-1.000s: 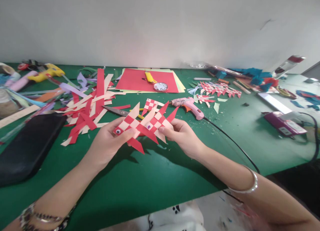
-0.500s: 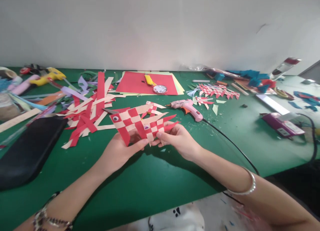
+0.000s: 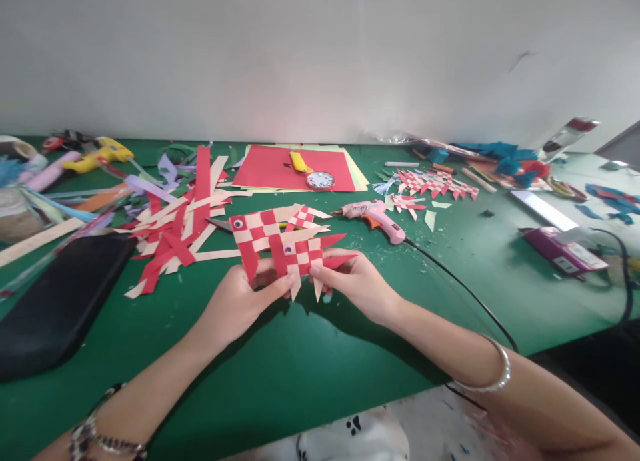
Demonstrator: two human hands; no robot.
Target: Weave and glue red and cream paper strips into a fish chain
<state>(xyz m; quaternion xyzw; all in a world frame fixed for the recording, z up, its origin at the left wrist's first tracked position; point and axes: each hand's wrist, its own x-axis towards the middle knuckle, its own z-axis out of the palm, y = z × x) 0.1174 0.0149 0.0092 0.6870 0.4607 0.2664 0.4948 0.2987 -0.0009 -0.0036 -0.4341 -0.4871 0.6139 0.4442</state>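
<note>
Two woven red-and-cream paper fish, each with a googly eye, are held together above the green table [image 3: 310, 368]. The larger paper fish [image 3: 257, 238] is pinched at its lower edge by my left hand [image 3: 245, 301]. The smaller paper fish [image 3: 305, 254] overlaps it on the right, and my right hand [image 3: 353, 281] grips it from below and the right. Both hands are closed on the paper. A third small woven piece [image 3: 304, 216] lies on the table just behind them.
A pink glue gun [image 3: 377, 216] with a black cord lies right of the fish. Loose red and cream paper strips [image 3: 175, 221] and scissors lie at left, a black case [image 3: 55, 301] at far left. Red paper sheets [image 3: 280, 164] sit behind; more woven fish [image 3: 440, 182] at right.
The two fish were turned from a flat, diagonal spread to more upright and brought closer together, overlapping. Both hands shifted slightly toward me and to the right.
</note>
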